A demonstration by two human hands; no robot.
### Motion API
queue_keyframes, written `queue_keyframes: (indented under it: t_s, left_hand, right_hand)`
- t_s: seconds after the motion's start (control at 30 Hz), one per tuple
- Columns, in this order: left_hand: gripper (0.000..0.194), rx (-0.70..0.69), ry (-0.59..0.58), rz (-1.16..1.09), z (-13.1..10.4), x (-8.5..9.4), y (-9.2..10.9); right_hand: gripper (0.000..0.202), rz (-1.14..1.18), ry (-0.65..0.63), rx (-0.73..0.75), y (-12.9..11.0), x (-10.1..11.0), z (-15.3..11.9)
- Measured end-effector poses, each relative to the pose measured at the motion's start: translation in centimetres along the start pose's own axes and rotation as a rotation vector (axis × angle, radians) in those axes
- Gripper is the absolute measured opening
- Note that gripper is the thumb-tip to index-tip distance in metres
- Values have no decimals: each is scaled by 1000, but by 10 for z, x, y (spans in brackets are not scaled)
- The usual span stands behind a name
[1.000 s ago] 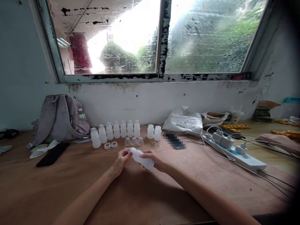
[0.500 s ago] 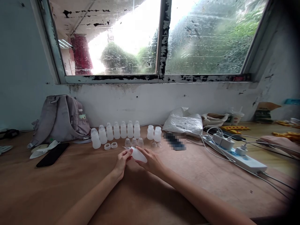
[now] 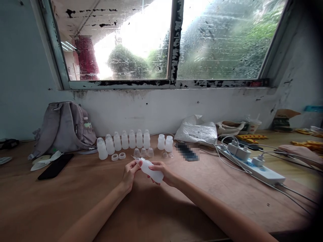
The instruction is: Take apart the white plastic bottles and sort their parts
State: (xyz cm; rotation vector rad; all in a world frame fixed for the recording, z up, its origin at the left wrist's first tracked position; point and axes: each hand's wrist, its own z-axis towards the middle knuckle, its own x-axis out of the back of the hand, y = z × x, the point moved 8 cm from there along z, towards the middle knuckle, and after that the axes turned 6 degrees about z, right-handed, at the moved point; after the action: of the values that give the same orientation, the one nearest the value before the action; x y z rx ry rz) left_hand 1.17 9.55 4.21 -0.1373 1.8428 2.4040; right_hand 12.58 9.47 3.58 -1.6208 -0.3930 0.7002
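A frosted white baby bottle [image 3: 154, 173] lies tilted between my two hands, its top end pointing up and to the left. My right hand [image 3: 165, 171] is wrapped around the bottle's body. At the top end, my left hand [image 3: 131, 173] is closed, thumb and fingers pinching round the neck and collar. A clear pointed tip [image 3: 135, 158] sticks out past the left fingers; its exact form is hard to make out. Just behind the hands stand several clear domed caps [image 3: 143, 152].
Several capped bottles [image 3: 124, 140] form a row at the back. Two open bottles [image 3: 169, 144] stand right of it, behind two thin rings [image 3: 165, 154]. White collars [image 3: 122, 155], a phone [image 3: 56, 166], a backpack [image 3: 67, 127] and a power strip [image 3: 267, 174] with cables surround the work area.
My right hand has shifted its hold on the bottle, fingers now wrapping further round the body. More of the bottle shows, its base swung slightly down and right. My left hand stays at the top end.
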Motion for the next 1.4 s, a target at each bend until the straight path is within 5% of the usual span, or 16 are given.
queue_keyframes:
  t_s: [0.27, 0.4, 0.6, 0.73, 0.83, 1.07, 1.2, 1.4]
  left_hand:
    - [41, 118, -114, 67, 16, 3, -21]
    - [42, 130, -47, 61, 20, 11, -29]
    - [34, -98, 175, 466, 43, 37, -18]
    - [31, -185, 195, 554, 66, 46, -15]
    - [46, -199, 184, 571, 83, 48, -20]
    - [50, -79, 277, 421, 103, 57, -38]
    - [44, -41, 302, 209, 89, 57, -35]
    - [31, 21, 180, -54, 59, 43, -40]
  right_hand:
    - [40, 112, 76, -20, 3, 24, 6]
    - [41, 247, 63, -43, 7, 30, 9]
    - [47, 391, 22, -102, 11, 27, 9]
    - [35, 363, -15, -46, 3, 28, 6]
    - [29, 264, 73, 25, -1, 41, 8]
    - [29, 80, 345, 168, -8, 79, 9]
    - [25, 22, 437, 260, -17, 91, 5]
    - [23, -78, 413, 277, -22, 87, 6]
